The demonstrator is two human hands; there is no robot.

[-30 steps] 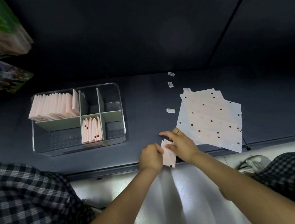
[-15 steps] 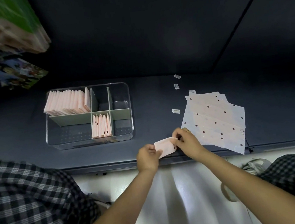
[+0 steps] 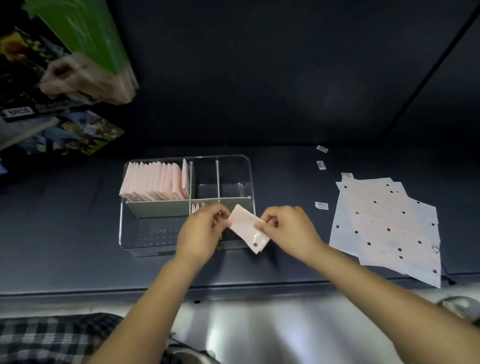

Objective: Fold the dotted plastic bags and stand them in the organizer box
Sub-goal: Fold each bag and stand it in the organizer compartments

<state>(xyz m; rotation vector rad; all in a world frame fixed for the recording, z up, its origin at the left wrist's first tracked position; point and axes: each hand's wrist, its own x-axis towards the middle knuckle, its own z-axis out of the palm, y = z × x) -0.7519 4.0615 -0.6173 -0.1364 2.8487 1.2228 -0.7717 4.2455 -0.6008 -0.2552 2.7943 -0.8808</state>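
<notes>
Hands, left point(image 3: 201, 235) and right point(image 3: 288, 228), both pinch 1 folded bag point(image 3: 247, 229) over the organizer box point(image 3: 123, 226).

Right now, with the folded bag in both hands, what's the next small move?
Probably lower the folded bag, pinched by the left hand and right hand, upright into the organizer box, joining the short front row; the back-left row looks full.

On the counter point(image 3: 57, 228) we see the organizer box point(image 3: 249, 180) to the left with folded bags point(image 3: 154, 181) standing in its back-left compartment, the flat bags point(image 3: 389, 224) well to the right, and between them, at the box's near-right corner, our hands point(image 3: 201, 233) holding one folded bag point(image 3: 246, 229).
</notes>
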